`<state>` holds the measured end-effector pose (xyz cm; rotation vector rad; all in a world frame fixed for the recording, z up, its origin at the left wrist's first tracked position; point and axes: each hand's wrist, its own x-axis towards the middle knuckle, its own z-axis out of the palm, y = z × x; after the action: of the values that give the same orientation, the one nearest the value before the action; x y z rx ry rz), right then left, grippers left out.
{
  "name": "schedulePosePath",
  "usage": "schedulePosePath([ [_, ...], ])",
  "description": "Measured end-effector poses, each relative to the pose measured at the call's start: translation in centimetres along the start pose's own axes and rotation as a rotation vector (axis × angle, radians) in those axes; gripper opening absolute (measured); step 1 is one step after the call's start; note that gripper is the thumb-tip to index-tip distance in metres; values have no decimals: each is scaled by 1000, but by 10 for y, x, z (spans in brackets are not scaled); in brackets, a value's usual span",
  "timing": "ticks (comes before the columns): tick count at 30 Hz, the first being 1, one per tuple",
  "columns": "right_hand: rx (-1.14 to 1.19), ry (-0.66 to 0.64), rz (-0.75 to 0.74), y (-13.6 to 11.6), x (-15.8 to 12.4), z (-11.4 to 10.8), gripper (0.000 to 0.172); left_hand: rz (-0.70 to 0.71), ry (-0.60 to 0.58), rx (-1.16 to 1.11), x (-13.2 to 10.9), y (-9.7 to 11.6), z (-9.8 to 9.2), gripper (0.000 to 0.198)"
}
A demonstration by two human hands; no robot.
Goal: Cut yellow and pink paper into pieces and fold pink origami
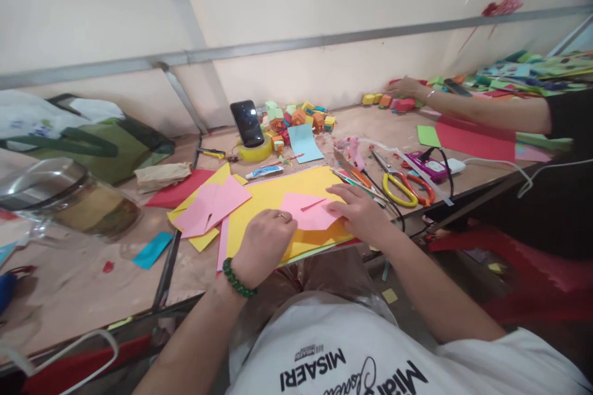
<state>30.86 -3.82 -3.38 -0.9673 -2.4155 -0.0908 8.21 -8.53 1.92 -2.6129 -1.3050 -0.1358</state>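
Observation:
A piece of pink paper (315, 217) with a narrow slit or fold near its top lies over a yellow sheet (259, 197). My left hand (266, 237), wearing a green bead bracelet, is closed with its curled fingers at the paper's left edge. At the right edge, my right hand (359, 210) grips the paper, thumb and fingers around its corner. Under the yellow sheet, pink and green edges show. Left of my hands, more pink pieces (217, 203) rest on yellow scraps.
Scissors (393, 179), a pink glue gun (352, 151) and cables lie at the right. Behind are a phone (248, 123) on a tape roll (254, 151) and folded paper blocks (299, 117). A glass jar (92, 203) lies left. Another person's arm (486, 112) reaches in from the right.

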Motion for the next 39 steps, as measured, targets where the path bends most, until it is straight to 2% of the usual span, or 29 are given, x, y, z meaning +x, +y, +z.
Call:
schedulePosePath([
  [2, 62, -20, -59, -13, 4, -1, 33, 5, 42, 6, -5, -13, 13, 20],
  [4, 122, -81, -82, -27, 8, 0, 33, -11, 19, -5, -9, -18, 23, 19],
  [7, 184, -266, -47, -42, 11, 2, 40, -43, -27, -51, -14, -11, 29, 21],
  [9, 210, -352, -39, -43, 11, 1, 46, -47, -18, -95, -17, -3, 29, 21],
  [13, 326, -383, -53, -32, 8, -5, 51, -41, 74, -211, -26, 8, 29, 21],
  [16, 487, -423, -9, -17, 9, -11, 49, -33, 157, -274, -35, 11, 34, 22],
  [21, 797, -531, 126, 4, 22, -19, 21, -22, 287, -342, -48, 15, 45, 24],
  [25, 812, -485, 301, 3, 33, -11, 23, -29, 349, -373, -54, 18, 50, 22],
  [29, 698, -343, 454, -11, 36, 5, 13, -19, 370, -367, -54, 18, 50, 23],
  [33, 518, -188, 441, -22, 34, 19, 7, -4, 377, -381, -53, 18, 47, 23],
  [39, 328, -133, 397, -24, 28, 28, 15, -31, 376, -406, -52, 18, 46, 23],
])
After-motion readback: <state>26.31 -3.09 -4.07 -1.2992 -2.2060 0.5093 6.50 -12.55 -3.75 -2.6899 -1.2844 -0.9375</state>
